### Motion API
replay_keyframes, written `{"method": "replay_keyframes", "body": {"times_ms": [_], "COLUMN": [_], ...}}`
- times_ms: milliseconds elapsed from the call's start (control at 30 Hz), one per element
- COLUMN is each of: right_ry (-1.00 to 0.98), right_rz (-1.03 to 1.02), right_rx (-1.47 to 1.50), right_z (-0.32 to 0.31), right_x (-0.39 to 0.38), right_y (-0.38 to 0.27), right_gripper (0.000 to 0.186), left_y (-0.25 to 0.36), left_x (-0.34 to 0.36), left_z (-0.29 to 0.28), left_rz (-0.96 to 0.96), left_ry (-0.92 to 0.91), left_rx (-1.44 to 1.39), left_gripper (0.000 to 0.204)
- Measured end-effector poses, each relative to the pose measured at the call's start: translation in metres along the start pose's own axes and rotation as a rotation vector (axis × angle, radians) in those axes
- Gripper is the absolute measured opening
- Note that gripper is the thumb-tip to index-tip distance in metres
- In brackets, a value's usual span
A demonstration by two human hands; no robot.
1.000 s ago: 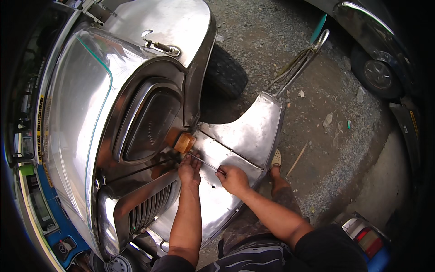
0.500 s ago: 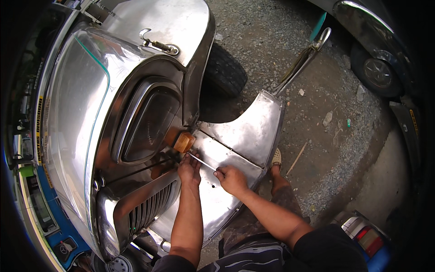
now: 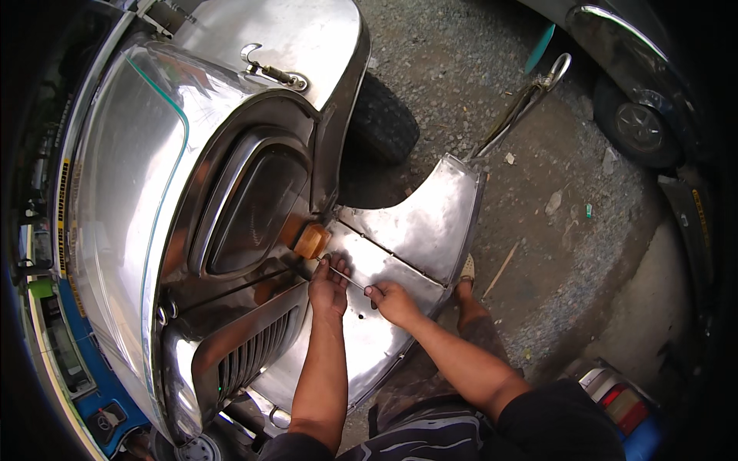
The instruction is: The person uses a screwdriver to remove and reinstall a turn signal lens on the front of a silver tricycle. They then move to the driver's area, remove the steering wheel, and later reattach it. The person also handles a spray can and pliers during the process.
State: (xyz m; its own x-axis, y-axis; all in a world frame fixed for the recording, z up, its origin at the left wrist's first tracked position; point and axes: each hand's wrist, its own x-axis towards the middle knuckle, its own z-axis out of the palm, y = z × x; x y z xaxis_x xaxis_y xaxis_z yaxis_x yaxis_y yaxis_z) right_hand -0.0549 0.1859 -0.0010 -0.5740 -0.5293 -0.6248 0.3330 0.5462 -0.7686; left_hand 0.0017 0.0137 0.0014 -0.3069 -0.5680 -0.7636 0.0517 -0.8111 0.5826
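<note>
My right hand (image 3: pixel 393 303) is closed round the dark handle of a thin screwdriver (image 3: pixel 347 277), its pale metal shaft pointing up and left. At the shaft's far end my left hand (image 3: pixel 329 286) pinches the tip between thumb and finger, its other fingers loosely curled. Whether a screw sits there is too small to tell. Just above the left fingertips is an amber marker light (image 3: pixel 312 241) on the vehicle's shiny metal front. Both hands are over a bare metal bumper panel (image 3: pixel 384 326).
A dark oval headlight (image 3: pixel 257 207) and a slatted grille (image 3: pixel 246 361) flank the left hand. Above them are a polished hood (image 3: pixel 127 184) and a chrome hood latch (image 3: pixel 273 73). A front tyre (image 3: pixel 382 119) stands beyond; a dark car (image 3: pixel 653 54) is parked on the gravel at right.
My left fingers have loosened and spread slightly, and the hand has shifted a little right. The screwdriver's shaft has turned slightly steeper; the right hand stays nearly in place.
</note>
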Motion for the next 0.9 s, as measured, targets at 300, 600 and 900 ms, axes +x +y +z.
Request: {"method": "replay_keyframes", "body": {"times_ms": [300, 600, 900], "right_ry": [0.13, -0.063, -0.103], "right_rz": [-0.1, -0.107, -0.051], "right_rx": [-0.091, -0.401, -0.669], "right_z": [0.0, -0.022, -0.298], "right_x": [-0.008, -0.017, -0.175], "right_y": [-0.005, -0.011, 0.071], "right_gripper": [0.039, 0.041, 0.046], "left_y": [0.007, -0.002, -0.066], "left_x": [0.003, -0.059, -0.18], "left_z": [0.004, -0.05, -0.167], "left_rz": [-0.023, -0.084, -0.066], "left_ry": [0.022, 0.002, 0.125], "left_rx": [0.046, 0.37, 0.899], "left_gripper": [0.031, 0.055, 0.054]}}
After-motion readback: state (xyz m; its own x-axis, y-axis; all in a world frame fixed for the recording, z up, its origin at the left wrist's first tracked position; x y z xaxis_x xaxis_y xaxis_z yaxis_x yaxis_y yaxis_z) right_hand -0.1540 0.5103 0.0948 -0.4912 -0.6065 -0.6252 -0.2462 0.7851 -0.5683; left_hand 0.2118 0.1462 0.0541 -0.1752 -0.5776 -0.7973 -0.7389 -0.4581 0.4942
